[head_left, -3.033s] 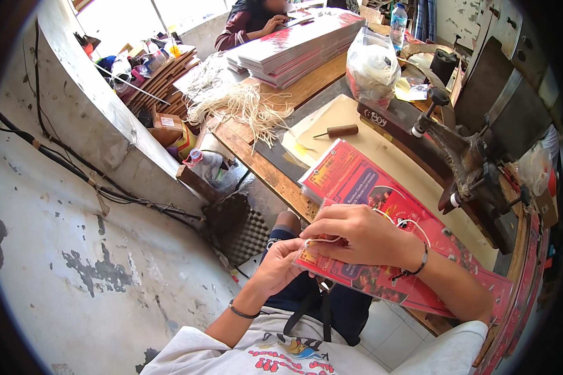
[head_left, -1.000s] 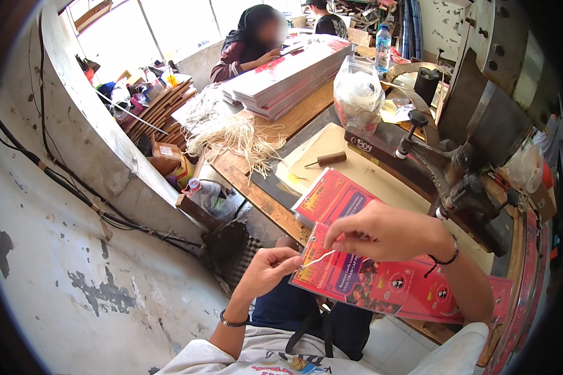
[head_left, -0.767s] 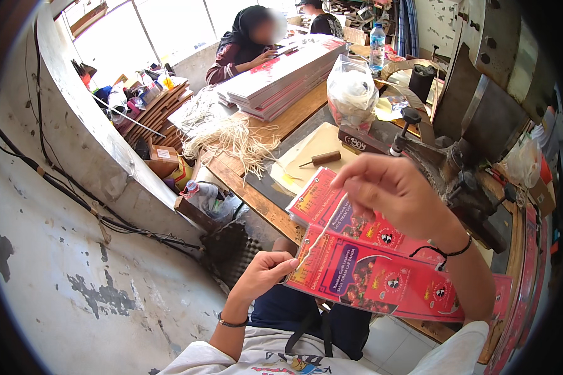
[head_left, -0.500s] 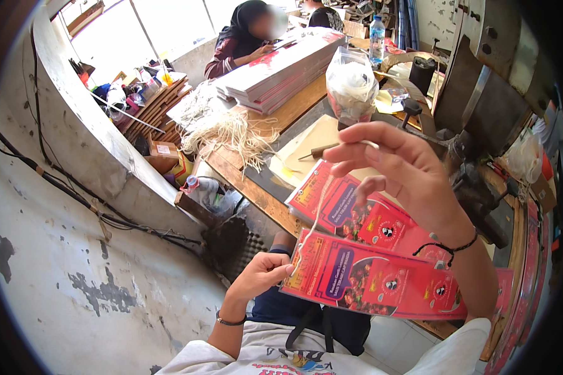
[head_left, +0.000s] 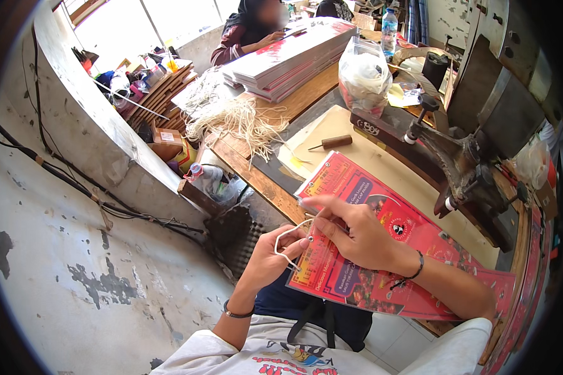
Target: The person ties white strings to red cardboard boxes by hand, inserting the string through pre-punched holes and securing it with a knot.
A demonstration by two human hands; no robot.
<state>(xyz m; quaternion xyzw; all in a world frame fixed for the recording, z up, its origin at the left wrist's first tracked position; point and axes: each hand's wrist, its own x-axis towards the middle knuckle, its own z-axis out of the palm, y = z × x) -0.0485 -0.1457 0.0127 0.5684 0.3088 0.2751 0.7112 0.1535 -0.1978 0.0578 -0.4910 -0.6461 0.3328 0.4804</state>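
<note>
A white cord [head_left: 277, 245] runs through an eyelet at the left end of a long red printed sheet [head_left: 356, 281] lying across my lap and the table edge. My left hand [head_left: 266, 257] is curled beside that end, with the cord looped over its closed fingers. At the upper corner, my right hand [head_left: 363, 234] pinches the cord by the second eyelet, its wrist over the sheet. Behind it more red printed sheets [head_left: 388, 200] lie on the table. Beyond those rests an awl [head_left: 334, 142] with a wooden handle.
Loose white cords [head_left: 250, 125] spread over the wooden table beside a tall stack of printed boards [head_left: 294, 56]. A filled plastic bag [head_left: 364, 78], a water bottle [head_left: 389, 31] and a dark metal clamp-like device [head_left: 450, 156] stand to the right. Another person [head_left: 247, 37] works at the far side.
My right hand has come down from high above the table to the sheet's upper corner, bringing the stretched cord into a slack loop. My left hand moved slightly up and right.
</note>
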